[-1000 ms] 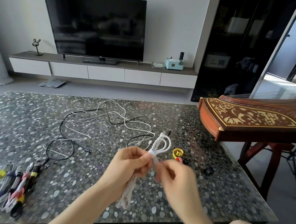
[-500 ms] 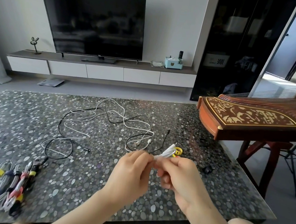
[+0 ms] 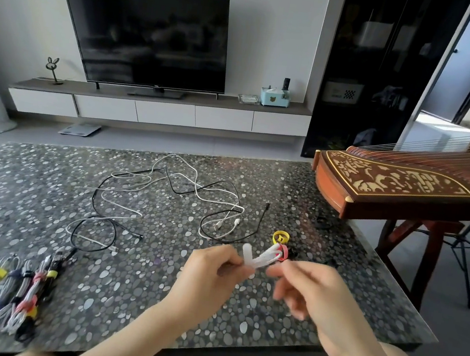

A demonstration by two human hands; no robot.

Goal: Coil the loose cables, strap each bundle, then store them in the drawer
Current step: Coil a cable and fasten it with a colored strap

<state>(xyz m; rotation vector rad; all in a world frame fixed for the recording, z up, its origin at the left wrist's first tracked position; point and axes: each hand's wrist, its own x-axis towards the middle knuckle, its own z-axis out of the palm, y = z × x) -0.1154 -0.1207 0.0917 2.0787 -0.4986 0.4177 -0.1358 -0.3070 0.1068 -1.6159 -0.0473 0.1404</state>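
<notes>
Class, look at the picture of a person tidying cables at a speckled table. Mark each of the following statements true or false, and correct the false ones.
1. The left hand pinches a white coiled cable above the dark speckled table. True.
2. The strapped cable bundles lie at the table's far right corner. False: they lie at its near left corner.
3. Loose black and white cables sprawl tangled across the table's middle. True.
4. The flat black television shows a bright picture. False: its screen is dark.
</notes>
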